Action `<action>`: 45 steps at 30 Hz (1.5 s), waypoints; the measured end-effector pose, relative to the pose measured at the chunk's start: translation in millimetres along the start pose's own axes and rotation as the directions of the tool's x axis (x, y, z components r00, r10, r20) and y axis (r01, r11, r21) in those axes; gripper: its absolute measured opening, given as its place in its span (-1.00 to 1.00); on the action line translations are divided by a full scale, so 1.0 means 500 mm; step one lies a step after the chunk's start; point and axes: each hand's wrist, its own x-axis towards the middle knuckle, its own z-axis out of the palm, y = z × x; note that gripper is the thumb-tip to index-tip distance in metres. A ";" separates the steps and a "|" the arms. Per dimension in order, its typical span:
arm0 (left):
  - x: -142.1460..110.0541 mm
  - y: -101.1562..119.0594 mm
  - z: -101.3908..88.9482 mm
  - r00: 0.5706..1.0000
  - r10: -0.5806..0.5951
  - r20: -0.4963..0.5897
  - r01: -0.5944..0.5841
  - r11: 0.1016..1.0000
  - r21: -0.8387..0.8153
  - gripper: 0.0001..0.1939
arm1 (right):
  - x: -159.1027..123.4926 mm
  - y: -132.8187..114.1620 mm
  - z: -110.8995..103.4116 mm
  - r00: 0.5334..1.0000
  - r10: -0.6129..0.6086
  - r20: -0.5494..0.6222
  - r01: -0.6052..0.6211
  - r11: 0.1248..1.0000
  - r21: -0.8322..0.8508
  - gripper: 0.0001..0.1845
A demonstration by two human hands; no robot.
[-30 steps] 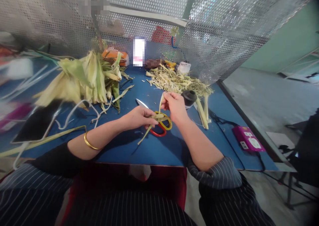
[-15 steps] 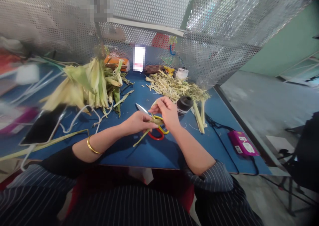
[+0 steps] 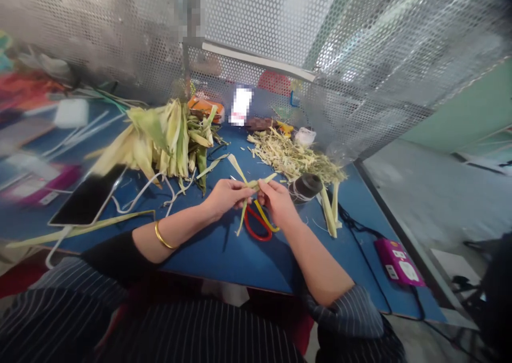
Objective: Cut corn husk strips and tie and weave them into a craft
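Between my two hands is a folded strip of corn husk (image 3: 253, 185), pale green, its ends sticking out up-left, right and downward. My left hand (image 3: 227, 199) pinches it from the left, thumb toward the middle. On the other side my right hand (image 3: 277, 200) pinches it with thumb and forefinger. Scissors (image 3: 259, 234) with one red and one yellow handle lie on the table just beneath; my hands cover most of the blades. A dark cone of thread (image 3: 305, 187) stands right of my right hand, with pale thread around its lower part.
A heap of corn husks (image 3: 164, 139) lies at the left, and shredded husk (image 3: 292, 152) at the back right. A phone (image 3: 86, 200) with a white cable lies left. A magenta power strip (image 3: 399, 261) sits at the right edge. A perforated screen (image 3: 256, 22) rises behind the blue table (image 3: 216, 253).
My view has turned, shifting the table to the right in the picture. My right hand has come down beside the left, and the husk strip now lies crossed, with an end pointing up-left.
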 end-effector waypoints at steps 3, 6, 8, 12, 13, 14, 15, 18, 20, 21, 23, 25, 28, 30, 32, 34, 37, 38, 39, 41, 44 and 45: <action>0.001 -0.011 0.006 0.998 -0.034 0.056 0.031 0.999 0.041 -0.74 | -0.004 0.013 0.013 0.996 -0.002 -0.093 0.009 0.997 0.081 -0.74; 0.005 -0.015 0.005 0.996 -0.049 0.077 0.046 0.998 0.040 -0.74 | -0.003 0.015 0.014 0.983 0.005 -0.182 0.019 0.992 0.127 -0.76; 0.006 -0.014 0.004 0.994 -0.056 0.094 0.053 0.998 0.031 -0.75 | -0.003 0.015 0.013 0.979 0.002 -0.204 0.027 0.990 0.141 -0.77; 0.000 -0.008 0.005 0.990 -0.043 0.138 0.039 0.999 0.027 -0.78 | -0.005 0.017 0.014 0.974 0.000 -0.228 0.041 0.984 0.176 -0.76; -0.003 -0.007 0.006 0.989 -0.036 0.140 0.032 0.999 0.028 -0.78 | -0.004 0.018 0.013 0.971 -0.007 -0.238 0.050 0.983 0.177 -0.76; -0.004 -0.005 0.006 0.990 -0.032 0.137 0.028 0.999 0.028 -0.78 | -0.003 0.019 0.012 0.970 -0.017 -0.241 0.060 0.983 0.172 -0.75; -0.004 -0.004 0.006 0.992 -0.033 0.124 0.030 0.999 0.026 -0.78 | -0.001 0.019 0.009 0.972 -0.029 -0.235 0.069 0.984 0.164 -0.74; 0.001 -0.003 0.001 0.996 -0.076 0.037 0.078 0.996 -0.049 -0.80 | 0.007 0.019 -0.003 0.983 -0.043 -0.177 0.071 0.985 0.155 -0.72; 0.008 -0.002 -0.005 0.993 -0.109 -0.040 0.102 0.982 -0.160 -0.81 | 0.009 0.017 -0.007 0.987 0.000 -0.162 0.024 0.990 0.142 -0.72; 0.011 -0.002 -0.008 0.990 -0.118 -0.074 0.100 0.971 -0.217 -0.81 | 0.007 0.016 -0.006 0.985 0.021 -0.169 -0.001 0.993 0.117 -0.74; 0.016 -0.002 -0.011 0.985 -0.113 -0.128 0.070 0.952 -0.298 -0.80 | -0.003 0.016 0.006 0.991 0.027 -0.128 -0.028 1.000 -0.010 -0.81; 0.017 -0.004 -0.009 0.982 -0.087 -0.166 0.026 0.940 -0.339 -0.79 | -0.019 0.018 0.026 0.999 -0.030 0.016 0.033 0.980 -0.198 -0.83; 0.015 -0.013 0.002 0.986 -0.046 -0.162 -0.013 0.937 -0.348 -0.77 | -0.043 0.026 0.060 0.976 -0.148 0.157 0.198 0.905 -0.376 -0.80; 0.014 -0.020 0.008 0.991 -0.053 -0.125 0.008 0.943 -0.332 -0.76 | -0.051 0.032 0.074 0.972 -0.189 0.140 0.230 0.884 -0.407 -0.76; 0.015 -0.023 0.010 0.995 -0.065 -0.081 0.037 0.950 -0.312 -0.75 | -0.053 0.037 0.078 0.977 -0.188 0.106 0.214 0.896 -0.389 -0.71; 0.016 -0.021 0.006 0.999 -0.029 -0.027 0.020 0.959 -0.282 -0.77 | -0.051 0.039 0.074 0.981 -0.179 0.069 0.192 0.912 -0.362 -0.70; 0.018 -0.011 -0.003 0.996 0.054 0.068 -0.036 0.969 -0.243 -0.82 | -0.047 0.039 0.065 0.985 -0.172 0.033 0.173 0.923 -0.343 -0.69; 0.018 -0.008 -0.004 0.995 0.063 0.079 -0.042 0.971 -0.237 -0.82 | -0.047 0.039 0.062 0.986 -0.163 0.033 0.164 0.929 -0.332 -0.69; 0.017 -0.006 -0.005 0.995 0.060 0.079 -0.040 0.971 -0.235 -0.82 | -0.046 0.039 0.060 0.988 -0.150 0.041 0.155 0.934 -0.322 -0.69; 0.017 -0.003 -0.005 0.998 0.041 0.050 -0.028 0.971 -0.235 -0.80 | -0.047 0.038 0.058 0.990 -0.123 0.065 0.137 0.940 -0.312 -0.68; 0.017 -0.002 -0.004 0.999 0.034 0.000 -0.033 0.971 -0.238 -0.79 | -0.050 0.033 0.059 0.987 -0.111 0.113 0.140 0.944 -0.299 -0.70; 0.017 -0.001 -0.005 0.999 0.037 -0.016 -0.039 0.970 -0.240 -0.80 | -0.052 0.030 0.060 0.985 -0.116 0.129 0.150 0.943 -0.298 -0.71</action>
